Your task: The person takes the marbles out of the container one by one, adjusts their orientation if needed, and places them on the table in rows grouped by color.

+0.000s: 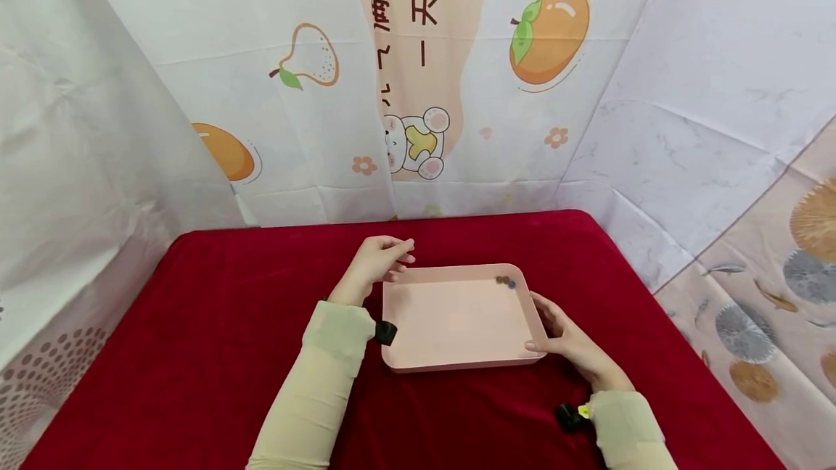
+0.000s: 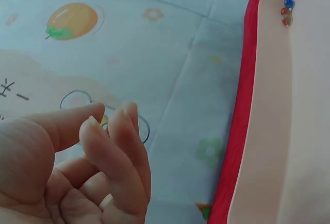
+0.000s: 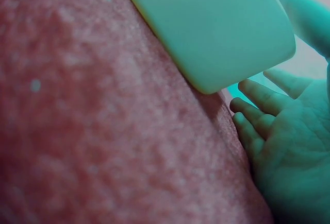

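A shallow pink tray (image 1: 457,318) lies on the red cloth. Glass beads (image 1: 506,281), one blue and the others reddish-brown, cluster in its far right corner; the left wrist view shows the blue bead (image 2: 289,2) at one end of the group. My right hand (image 1: 571,343) holds the tray's right side, thumb over the rim and fingers along the outside wall. Above the tray's far left corner hovers my left hand (image 1: 382,261), fingers loosely bent and thumb near the index fingertip. Nothing shows between those fingers in the left wrist view.
The red cloth (image 1: 215,339) covers the table, which ends at a back edge beyond the tray. White printed curtains (image 1: 457,93) hang behind and at both sides. Dark wrist cameras (image 1: 385,332) sit on both forearms.
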The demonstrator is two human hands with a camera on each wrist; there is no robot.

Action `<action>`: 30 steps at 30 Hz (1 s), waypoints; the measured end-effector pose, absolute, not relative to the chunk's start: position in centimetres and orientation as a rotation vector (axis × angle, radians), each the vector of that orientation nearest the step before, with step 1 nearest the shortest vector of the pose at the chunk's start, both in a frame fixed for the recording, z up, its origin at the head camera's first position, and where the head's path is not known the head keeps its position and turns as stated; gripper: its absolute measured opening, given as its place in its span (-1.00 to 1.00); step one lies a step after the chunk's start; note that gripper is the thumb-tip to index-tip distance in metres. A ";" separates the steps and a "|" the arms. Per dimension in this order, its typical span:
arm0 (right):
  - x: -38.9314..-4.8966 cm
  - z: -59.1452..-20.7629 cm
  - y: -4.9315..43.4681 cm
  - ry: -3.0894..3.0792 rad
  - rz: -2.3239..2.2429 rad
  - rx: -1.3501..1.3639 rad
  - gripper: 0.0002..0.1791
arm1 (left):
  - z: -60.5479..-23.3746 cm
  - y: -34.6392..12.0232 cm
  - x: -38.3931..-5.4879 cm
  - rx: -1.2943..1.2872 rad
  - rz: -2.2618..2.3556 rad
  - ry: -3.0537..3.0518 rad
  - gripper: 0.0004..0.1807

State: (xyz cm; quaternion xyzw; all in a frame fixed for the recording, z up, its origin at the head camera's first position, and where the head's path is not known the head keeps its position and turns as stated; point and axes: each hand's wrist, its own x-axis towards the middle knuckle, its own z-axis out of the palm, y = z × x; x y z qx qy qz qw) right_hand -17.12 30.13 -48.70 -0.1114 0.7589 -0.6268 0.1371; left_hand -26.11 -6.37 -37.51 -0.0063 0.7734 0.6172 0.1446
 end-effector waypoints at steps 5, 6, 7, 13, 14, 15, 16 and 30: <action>-17.2 -48.6 29.8 2.198 -1.809 -0.313 -0.01 | -37.7 -5.1 -26.0 0.020 1.756 2.247 -0.58; -17.2 -48.6 29.8 2.196 -1.810 -0.314 -0.01 | -37.8 -4.9 -26.0 0.024 1.751 2.249 -0.59; -17.2 -48.6 29.7 2.193 -1.813 -0.318 -0.01 | -37.9 -4.6 -26.0 0.030 1.741 2.252 -0.60; -17.2 -48.8 29.7 2.180 -1.828 -0.333 -0.01 | -39.3 -3.1 -26.2 0.059 1.683 2.250 -0.59; -17.2 -48.9 29.8 2.180 -1.829 -0.331 -0.02 | -39.5 -2.8 -26.2 0.064 1.678 2.246 -0.59; -17.2 -48.9 29.8 2.179 -1.829 -0.331 -0.01 | -39.8 -2.6 -26.3 0.074 1.671 2.240 -0.58; -17.2 -49.0 29.8 2.179 -1.829 -0.329 -0.01 | -39.9 -2.3 -26.3 0.085 1.666 2.233 -0.57; -17.2 -48.9 30.1 2.202 -1.818 -0.325 -0.01 | -40.6 0.9 -27.1 0.213 1.646 2.167 -0.64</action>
